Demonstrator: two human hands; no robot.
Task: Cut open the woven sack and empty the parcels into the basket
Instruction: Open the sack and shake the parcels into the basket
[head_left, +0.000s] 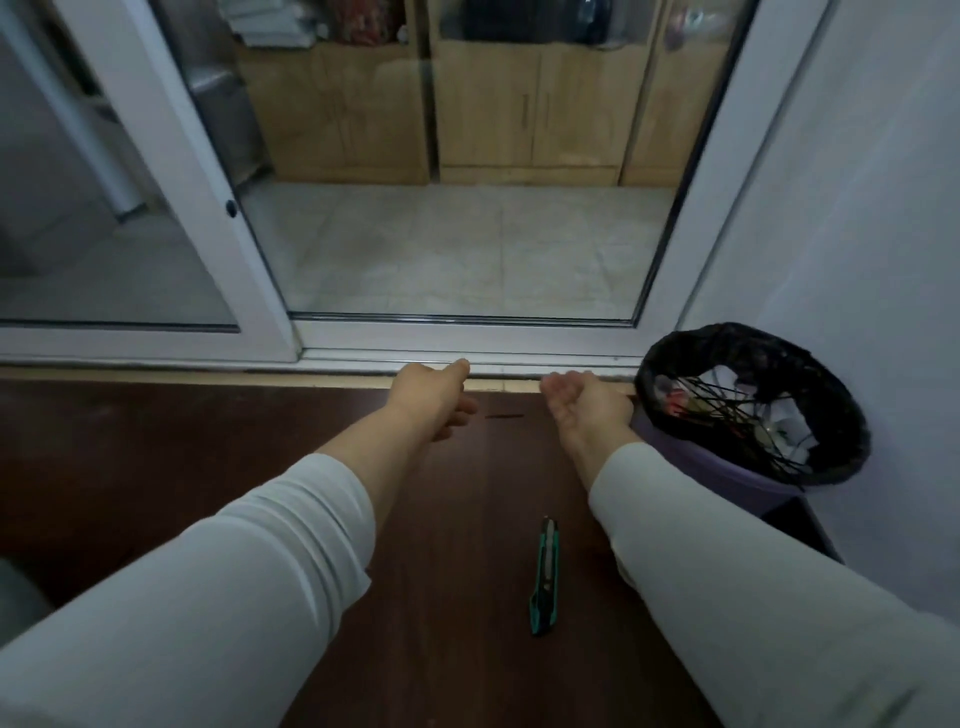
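A green-and-black utility knife (545, 577) lies on the dark wooden floor (156, 467) between my forearms, nearer my right arm. Both arms in white sleeves stretch forward over the floor. My left hand (431, 402) is held out near the door sill with fingers loosely apart and nothing in it. My right hand (587, 410) is palm up beside the bin, fingers spread, empty. No woven sack, parcels or basket show in this view.
A purple waste bin (753, 410) with a black liner, holding paper and wire scraps, stands at the right against the white wall. A white sliding glass door frame (467, 343) runs across ahead; wooden cabinets (519, 114) stand beyond on a tiled floor.
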